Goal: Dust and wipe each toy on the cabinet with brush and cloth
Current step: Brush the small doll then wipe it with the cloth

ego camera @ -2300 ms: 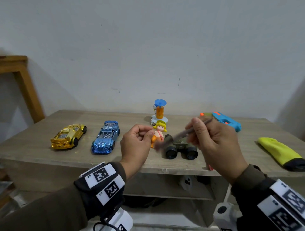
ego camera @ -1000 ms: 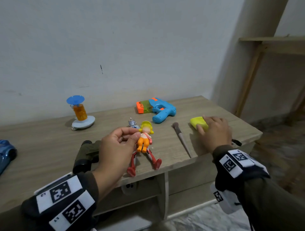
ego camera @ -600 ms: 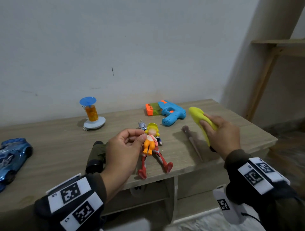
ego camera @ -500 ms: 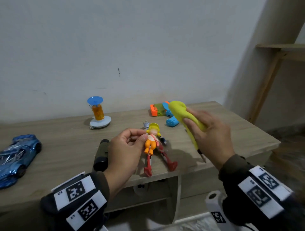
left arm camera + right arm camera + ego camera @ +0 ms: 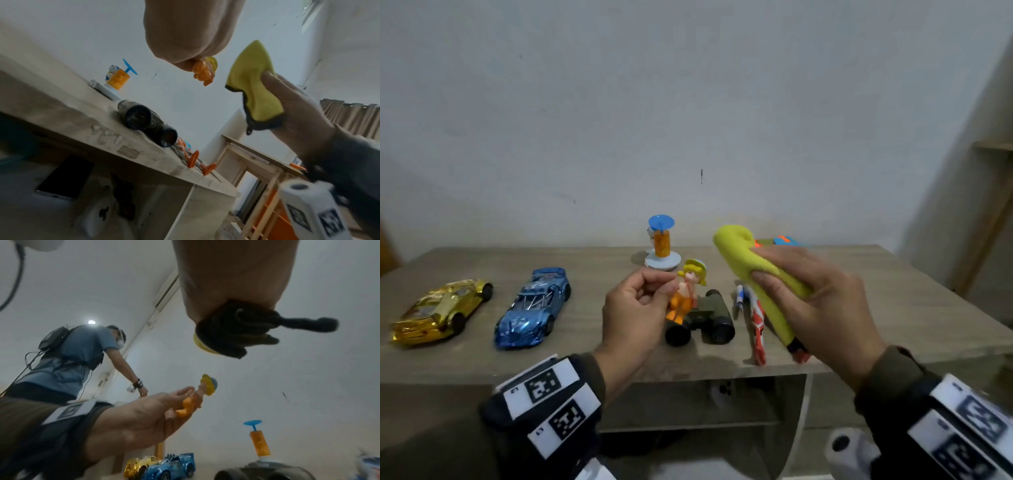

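My left hand (image 5: 659,294) pinches a small doll (image 5: 688,291) with a yellow hat and orange clothes, held upright above the cabinet's front edge. My right hand (image 5: 774,264) grips a folded yellow cloth (image 5: 743,253) with a dark edge, just right of the doll and not touching it. The left wrist view shows the doll (image 5: 202,73) and the cloth (image 5: 255,91) a short gap apart. From the right wrist view the doll (image 5: 195,399) hangs in the left fingers (image 5: 180,392). The brush is hidden in the head view.
On the wooden cabinet top (image 5: 592,270) stand a gold car (image 5: 441,311), a blue car (image 5: 534,308), green binoculars (image 5: 702,322), a red-and-white figure (image 5: 756,318), an orange toy with a blue disc (image 5: 661,246) and a blue toy gun (image 5: 784,241). Another person (image 5: 82,353) stands behind.
My right hand laid the brush down, picked up the yellow cloth from the cabinet's right end and carried it left beside the doll. My left hand kept the doll and raised it.
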